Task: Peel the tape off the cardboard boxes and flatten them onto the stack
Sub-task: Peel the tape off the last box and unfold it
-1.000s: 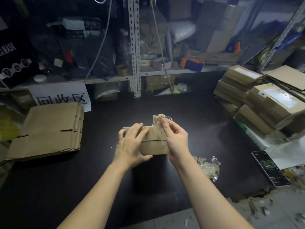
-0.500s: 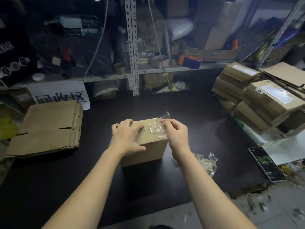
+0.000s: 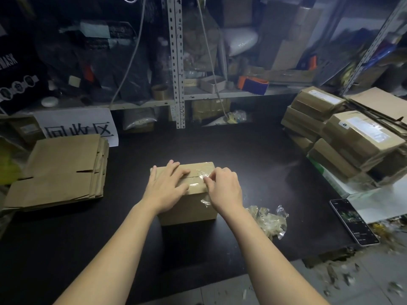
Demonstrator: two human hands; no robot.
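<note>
Left hand flat on box; right hand picks tape.

Box now flat, seam up; right hand lowered to tape.

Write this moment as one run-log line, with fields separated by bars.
step: tape peel | left hand: flat on box | right hand: pinches tape | stack: at left
</note>
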